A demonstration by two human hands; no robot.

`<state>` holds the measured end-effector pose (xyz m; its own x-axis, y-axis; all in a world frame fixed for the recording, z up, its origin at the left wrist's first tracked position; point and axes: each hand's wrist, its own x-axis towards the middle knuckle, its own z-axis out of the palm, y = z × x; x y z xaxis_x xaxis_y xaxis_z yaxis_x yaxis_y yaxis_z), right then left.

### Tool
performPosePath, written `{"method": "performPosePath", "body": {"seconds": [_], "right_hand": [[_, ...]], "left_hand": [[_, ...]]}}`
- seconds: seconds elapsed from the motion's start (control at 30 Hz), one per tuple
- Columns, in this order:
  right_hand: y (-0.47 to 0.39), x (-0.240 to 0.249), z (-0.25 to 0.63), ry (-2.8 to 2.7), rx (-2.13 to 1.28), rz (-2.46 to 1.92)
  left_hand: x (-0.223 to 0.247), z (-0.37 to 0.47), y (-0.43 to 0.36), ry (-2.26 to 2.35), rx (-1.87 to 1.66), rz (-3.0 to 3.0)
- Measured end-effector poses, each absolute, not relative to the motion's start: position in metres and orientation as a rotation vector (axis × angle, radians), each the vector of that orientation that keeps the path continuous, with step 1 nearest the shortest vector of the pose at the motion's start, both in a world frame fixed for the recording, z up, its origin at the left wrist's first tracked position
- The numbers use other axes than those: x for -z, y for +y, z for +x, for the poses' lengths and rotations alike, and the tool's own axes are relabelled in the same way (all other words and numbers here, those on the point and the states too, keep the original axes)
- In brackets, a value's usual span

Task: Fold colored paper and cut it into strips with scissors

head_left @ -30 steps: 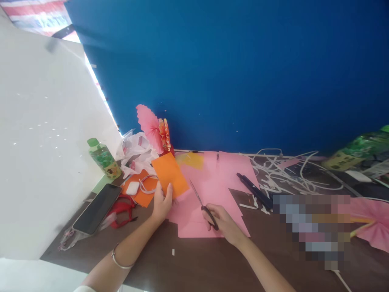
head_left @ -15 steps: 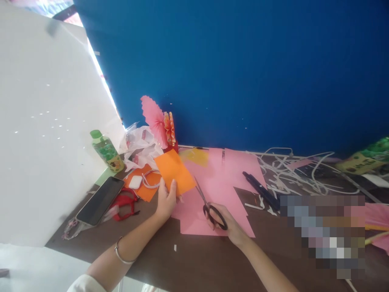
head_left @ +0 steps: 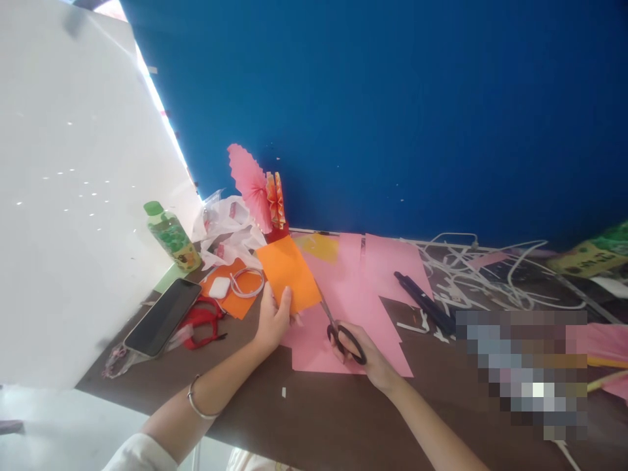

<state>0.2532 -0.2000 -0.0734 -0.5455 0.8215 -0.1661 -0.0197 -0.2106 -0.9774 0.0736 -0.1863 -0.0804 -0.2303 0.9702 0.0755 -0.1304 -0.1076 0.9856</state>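
Note:
A square of orange paper (head_left: 288, 271) is held up over the table, its lower edge pinched between the thumb and fingers of my left hand (head_left: 273, 317). My right hand (head_left: 360, 347) is closed around the dark handles of a pair of scissors (head_left: 349, 340). The blades point up and left, and their tips meet the right edge of the orange paper; whether they have cut into it I cannot tell. Beneath both hands lie large sheets of pink paper (head_left: 343, 360), with a yellow piece of paper (head_left: 321, 248) on them farther back.
Left on the brown table (head_left: 245, 412) are a phone (head_left: 164, 317), red-handled scissors (head_left: 205, 324), a white case (head_left: 219, 288), a cable coil (head_left: 246, 282) and a bottle (head_left: 171, 235). A pink paper fan (head_left: 249, 183) stands behind. Tangled white cables (head_left: 495, 275) and a dark rod-like object (head_left: 424, 302) lie right.
The scissor blades have come up to the orange paper's right edge, and their tips now sit against it. The orange paper has turned slightly and moved a little right with my left hand.

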Motion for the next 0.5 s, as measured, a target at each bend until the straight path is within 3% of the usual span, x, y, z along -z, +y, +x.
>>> {"method": "performPosePath", "body": {"seconds": [0.27,0.5], "right_hand": [[-0.201,0.068,0.251,-1.401,-1.771,-1.019],[-0.19,0.086,0.253,-1.149,-1.525,-1.2]], "left_hand": [[0.081,0.073,-0.187,1.211,-1.524,1.097],[0.085,0.072,-0.187,1.259,-1.528,1.154]]}}
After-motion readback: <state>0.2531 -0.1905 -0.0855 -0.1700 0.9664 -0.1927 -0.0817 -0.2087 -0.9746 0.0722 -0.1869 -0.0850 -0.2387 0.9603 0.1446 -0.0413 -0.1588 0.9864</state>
